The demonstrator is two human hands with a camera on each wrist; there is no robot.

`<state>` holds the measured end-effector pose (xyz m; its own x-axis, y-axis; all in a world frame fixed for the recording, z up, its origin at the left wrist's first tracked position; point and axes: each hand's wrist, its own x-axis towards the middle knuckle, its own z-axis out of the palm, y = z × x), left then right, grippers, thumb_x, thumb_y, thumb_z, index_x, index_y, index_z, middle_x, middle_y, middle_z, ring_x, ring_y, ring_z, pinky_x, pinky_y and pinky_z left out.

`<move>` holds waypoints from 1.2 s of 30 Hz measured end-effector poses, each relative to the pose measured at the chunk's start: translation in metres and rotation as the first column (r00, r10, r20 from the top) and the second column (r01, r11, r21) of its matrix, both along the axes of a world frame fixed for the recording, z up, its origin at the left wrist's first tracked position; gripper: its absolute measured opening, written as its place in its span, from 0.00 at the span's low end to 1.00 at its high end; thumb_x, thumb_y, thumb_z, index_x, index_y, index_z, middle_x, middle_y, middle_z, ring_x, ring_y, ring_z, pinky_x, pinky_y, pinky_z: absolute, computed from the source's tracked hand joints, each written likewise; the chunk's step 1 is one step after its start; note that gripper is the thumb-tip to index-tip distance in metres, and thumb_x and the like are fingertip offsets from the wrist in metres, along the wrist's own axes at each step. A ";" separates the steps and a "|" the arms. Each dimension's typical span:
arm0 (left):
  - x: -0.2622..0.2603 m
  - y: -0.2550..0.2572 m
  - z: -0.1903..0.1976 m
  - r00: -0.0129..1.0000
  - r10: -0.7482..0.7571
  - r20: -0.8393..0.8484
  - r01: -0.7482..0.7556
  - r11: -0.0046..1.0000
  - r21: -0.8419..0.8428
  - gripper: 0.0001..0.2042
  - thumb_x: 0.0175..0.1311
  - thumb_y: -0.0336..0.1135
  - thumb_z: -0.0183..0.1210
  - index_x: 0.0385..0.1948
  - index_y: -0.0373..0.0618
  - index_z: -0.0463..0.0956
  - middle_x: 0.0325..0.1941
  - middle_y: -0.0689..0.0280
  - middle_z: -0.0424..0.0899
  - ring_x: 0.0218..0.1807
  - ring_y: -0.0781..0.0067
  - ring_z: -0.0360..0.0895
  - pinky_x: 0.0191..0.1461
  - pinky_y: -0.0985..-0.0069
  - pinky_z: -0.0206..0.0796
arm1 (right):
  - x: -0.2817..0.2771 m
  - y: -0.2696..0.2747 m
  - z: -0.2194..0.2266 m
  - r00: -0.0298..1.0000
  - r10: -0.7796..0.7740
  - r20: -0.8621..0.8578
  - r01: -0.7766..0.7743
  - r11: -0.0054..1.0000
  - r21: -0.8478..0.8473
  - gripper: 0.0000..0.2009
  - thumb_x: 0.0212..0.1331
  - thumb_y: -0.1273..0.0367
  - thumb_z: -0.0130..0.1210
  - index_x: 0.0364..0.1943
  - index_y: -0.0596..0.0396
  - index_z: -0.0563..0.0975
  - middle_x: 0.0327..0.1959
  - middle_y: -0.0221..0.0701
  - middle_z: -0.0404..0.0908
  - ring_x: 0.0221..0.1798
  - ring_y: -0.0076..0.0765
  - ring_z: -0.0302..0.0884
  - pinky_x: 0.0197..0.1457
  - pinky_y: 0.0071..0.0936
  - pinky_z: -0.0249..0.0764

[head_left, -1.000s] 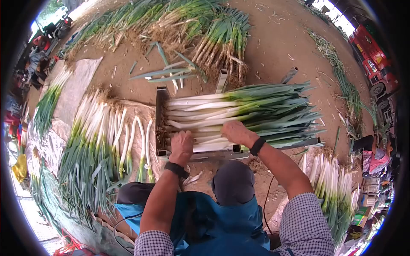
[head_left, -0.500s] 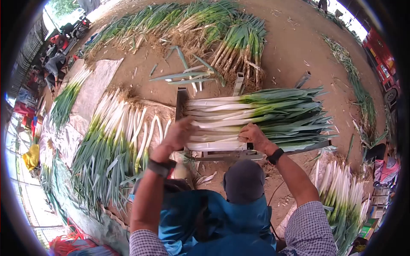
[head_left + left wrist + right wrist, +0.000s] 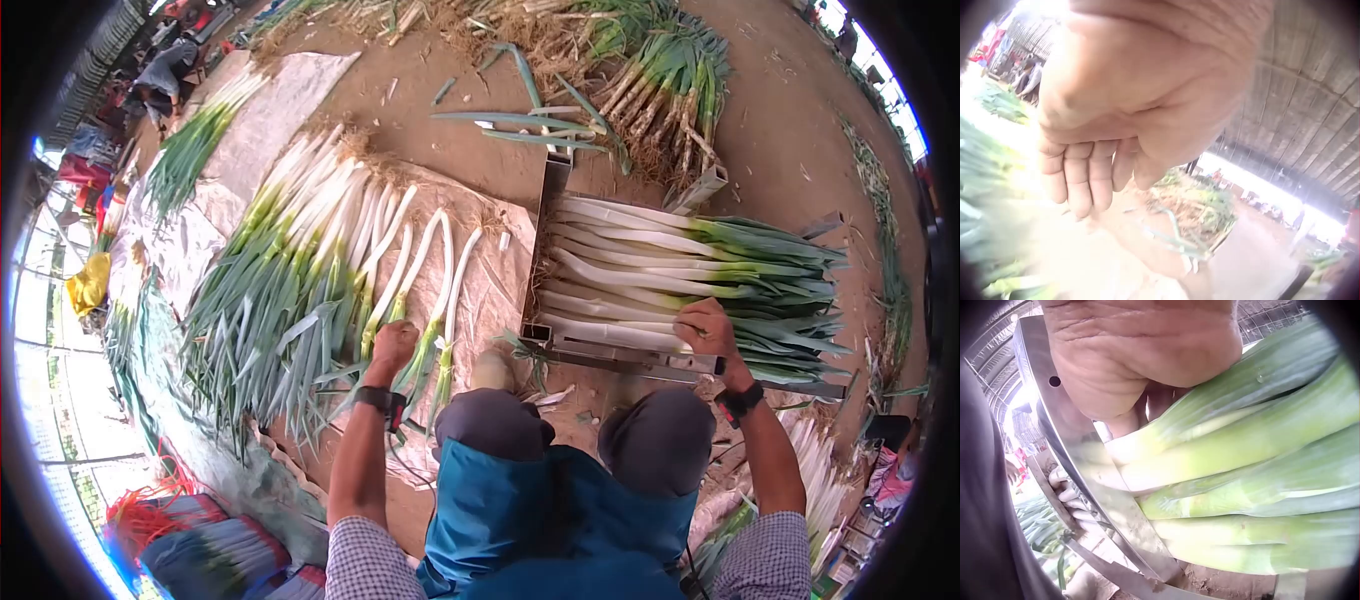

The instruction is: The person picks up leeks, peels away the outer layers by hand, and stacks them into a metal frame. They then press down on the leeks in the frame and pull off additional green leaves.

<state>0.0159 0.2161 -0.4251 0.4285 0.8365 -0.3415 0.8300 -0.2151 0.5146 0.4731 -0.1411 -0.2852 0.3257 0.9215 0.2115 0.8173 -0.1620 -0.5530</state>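
Observation:
Trimmed leeks (image 3: 640,270) lie side by side in a metal frame (image 3: 630,360), white ends left against its upright plate, green ends right. My right hand (image 3: 705,328) is at the near side of this layer; in the right wrist view the right hand (image 3: 1141,362) has its fingers curled over the outer leek (image 3: 1222,450) beside the metal rail (image 3: 1069,419), fingertips hidden. My left hand (image 3: 395,345) is over the near end of a row of loose leeks (image 3: 270,270). In the left wrist view the left hand (image 3: 1129,94) holds nothing, fingers extended and loosely bent.
Untrimmed leeks with roots (image 3: 665,95) lie beyond the frame, near cut leaves (image 3: 520,118). A pale cloth (image 3: 490,265) lies under the loose row. Another leek pile (image 3: 815,470) is at the lower right, bundles (image 3: 215,550) at the lower left. A person (image 3: 165,75) is far left.
My left hand has left the leeks in the frame and moved left to the loose row. My right hand has stayed at the frame's near side. The head view has swung left.

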 end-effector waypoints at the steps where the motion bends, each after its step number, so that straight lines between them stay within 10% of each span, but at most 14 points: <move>1: 0.011 -0.003 -0.027 1.000 -0.001 -0.013 0.001 1.000 -0.001 0.18 0.60 0.45 0.59 0.44 0.43 0.85 0.43 0.46 0.86 0.49 0.46 0.84 0.54 0.59 0.75 | 0.001 0.001 -0.004 1.000 0.007 -0.001 -0.007 1.000 -0.003 0.06 0.49 0.72 0.68 0.32 0.54 0.85 0.36 0.32 0.84 0.42 0.40 0.78 0.49 0.37 0.73; 9: 0.083 -0.009 -0.111 0.906 0.067 -0.418 -0.112 0.990 -0.083 0.30 0.54 0.48 0.69 0.56 0.43 0.71 0.57 0.51 0.81 0.65 0.45 0.71 0.68 0.50 0.59 | -0.010 0.013 0.013 0.995 -0.062 -0.072 0.054 0.993 -0.108 0.06 0.48 0.75 0.67 0.32 0.58 0.84 0.36 0.35 0.83 0.42 0.42 0.76 0.49 0.35 0.72; 16: 0.064 -0.024 -0.101 0.971 0.150 -0.187 -0.162 0.985 -0.053 0.19 0.55 0.36 0.60 0.48 0.41 0.74 0.45 0.41 0.83 0.51 0.36 0.80 0.55 0.49 0.70 | -0.009 0.013 0.010 0.993 -0.070 -0.098 0.061 0.993 -0.097 0.06 0.49 0.75 0.66 0.32 0.58 0.83 0.37 0.35 0.82 0.42 0.42 0.76 0.49 0.35 0.72; 21: 0.018 -0.022 -0.037 0.995 0.092 -0.042 -0.095 0.992 -0.082 0.18 0.54 0.34 0.59 0.47 0.40 0.74 0.42 0.40 0.83 0.50 0.35 0.79 0.54 0.48 0.69 | 0.000 0.008 0.003 0.994 -0.020 -0.105 0.017 0.999 -0.028 0.06 0.48 0.74 0.68 0.31 0.57 0.84 0.35 0.34 0.84 0.41 0.41 0.78 0.46 0.35 0.74; 25: -0.020 -0.028 0.035 0.946 0.219 0.241 -0.159 0.957 -0.244 0.16 0.56 0.36 0.64 0.43 0.39 0.74 0.32 0.51 0.85 0.33 0.56 0.86 0.38 0.62 0.77 | 0.011 0.004 0.004 0.981 -0.016 -0.192 0.006 0.999 -0.052 0.05 0.53 0.73 0.66 0.33 0.58 0.84 0.32 0.34 0.84 0.37 0.32 0.78 0.43 0.30 0.75; 27: -0.031 -0.031 0.055 0.909 0.189 0.370 -0.135 0.976 -0.169 0.14 0.58 0.34 0.65 0.41 0.37 0.74 0.28 0.57 0.84 0.27 0.68 0.84 0.32 0.68 0.76 | 0.012 0.009 0.029 0.933 -0.134 -0.333 0.079 0.981 -0.175 0.06 0.57 0.72 0.64 0.34 0.61 0.83 0.30 0.34 0.83 0.33 0.26 0.77 0.41 0.27 0.74; 30: -0.042 -0.051 0.132 0.880 0.185 0.438 -0.130 0.979 -0.154 0.13 0.60 0.33 0.65 0.40 0.36 0.74 0.27 0.58 0.83 0.27 0.70 0.84 0.33 0.70 0.75 | -0.034 0.033 0.103 0.931 -0.186 -0.313 0.224 0.970 0.089 0.07 0.64 0.72 0.60 0.37 0.64 0.81 0.27 0.29 0.82 0.32 0.19 0.74 0.38 0.23 0.72; 36: -0.037 -0.089 0.175 0.865 0.003 0.501 -0.079 0.988 0.130 0.14 0.60 0.36 0.66 0.43 0.40 0.74 0.29 0.48 0.83 0.34 0.46 0.83 0.37 0.58 0.72 | -0.179 0.111 0.169 0.774 0.206 -0.598 -0.063 0.966 0.251 0.12 0.69 0.64 0.59 0.42 0.62 0.81 0.30 0.32 0.83 0.30 0.22 0.78 0.34 0.24 0.76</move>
<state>-0.0208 0.1272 -0.2496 0.4739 0.8800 0.0313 0.4805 -0.2882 0.8283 0.2941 -0.0299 -0.1163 0.3272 0.9242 0.1971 0.2948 0.0983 -0.9505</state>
